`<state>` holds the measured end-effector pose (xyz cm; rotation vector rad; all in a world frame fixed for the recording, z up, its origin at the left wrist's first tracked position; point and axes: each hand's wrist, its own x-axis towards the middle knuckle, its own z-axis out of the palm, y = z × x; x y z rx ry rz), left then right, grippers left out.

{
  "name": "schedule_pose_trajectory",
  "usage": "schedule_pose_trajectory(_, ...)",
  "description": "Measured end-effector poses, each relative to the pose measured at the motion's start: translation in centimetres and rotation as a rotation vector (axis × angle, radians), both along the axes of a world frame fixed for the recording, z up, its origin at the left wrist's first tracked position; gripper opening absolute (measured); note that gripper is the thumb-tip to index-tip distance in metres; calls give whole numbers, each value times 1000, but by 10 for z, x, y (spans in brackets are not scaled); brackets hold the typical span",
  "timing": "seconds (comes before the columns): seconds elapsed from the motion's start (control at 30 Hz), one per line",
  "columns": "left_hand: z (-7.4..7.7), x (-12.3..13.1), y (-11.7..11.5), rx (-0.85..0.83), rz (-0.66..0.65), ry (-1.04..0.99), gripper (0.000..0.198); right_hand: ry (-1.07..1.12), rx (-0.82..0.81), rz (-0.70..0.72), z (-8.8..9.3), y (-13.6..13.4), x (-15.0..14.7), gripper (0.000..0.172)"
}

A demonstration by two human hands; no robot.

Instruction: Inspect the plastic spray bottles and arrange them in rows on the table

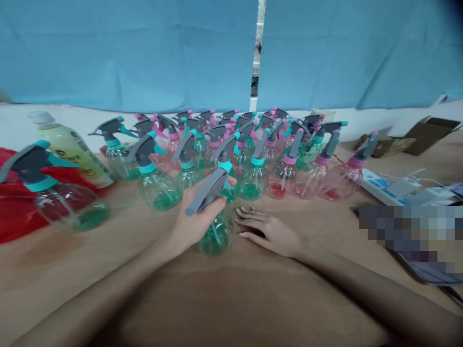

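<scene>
My left hand [197, 214] is wrapped round the neck of a green spray bottle [216, 237] with a grey trigger head and a teal nozzle. The bottle is upright near the front of the bottle group; whether its base touches the table cannot be told. Just to its right, my right hand [271, 231] lies low over the table with fingers stretched out, holding nothing. Close behind stand another green spray bottle [252, 185] and a pink spray bottle [280, 180]. A separate green spray bottle [70, 207] with a teal collar is at the left.
Rows of several green and pink spray bottles fill the back of the wooden table [231, 299]. A large labelled bottle [74, 149] and red plastic [18, 212] are at the left. At the right are a power strip [383, 185], a blurred-out tablet [419, 265] and a cardboard box [430, 135].
</scene>
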<state>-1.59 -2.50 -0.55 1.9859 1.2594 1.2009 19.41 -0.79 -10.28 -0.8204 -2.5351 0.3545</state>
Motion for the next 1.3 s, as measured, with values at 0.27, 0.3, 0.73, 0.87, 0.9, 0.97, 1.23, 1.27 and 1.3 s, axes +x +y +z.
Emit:
schedule_pose_trajectory(0.27,4,2,-1,-22,-8,39,33,-31,77,-100,3,-6,0,42)
schedule_pose_trajectory(0.3,4,2,-1,-23,-9,41,33,-36,85,-112,3,-6,0,42)
schedule_pose_trajectory(0.73,2,2,-1,-21,-1,9,28,-18,75,-103,3,-6,0,42)
schedule_pose_trajectory(0.87,3,0,0,-3,-14,13,25,-35,69,-100,3,-5,1,42)
schedule_pose_trajectory(0.9,3,-1,-1,-1,-12,18,25,-41,67,-99,3,-5,1,43)
schedule_pose_trajectory(0.97,5,-1,-1,5,1,26,23,-48,67,-99,3,-6,1,43)
schedule_pose_trajectory(1.23,10,-3,-4,-40,-39,35,20,-36,81,-110,3,-7,0,42)
schedule_pose_trajectory(1.27,10,-3,-3,-36,-43,33,19,-30,78,-108,3,-6,0,42)
schedule_pose_trajectory(1.3,10,-3,-3,-34,-47,28,18,-26,77,-105,3,-6,0,42)
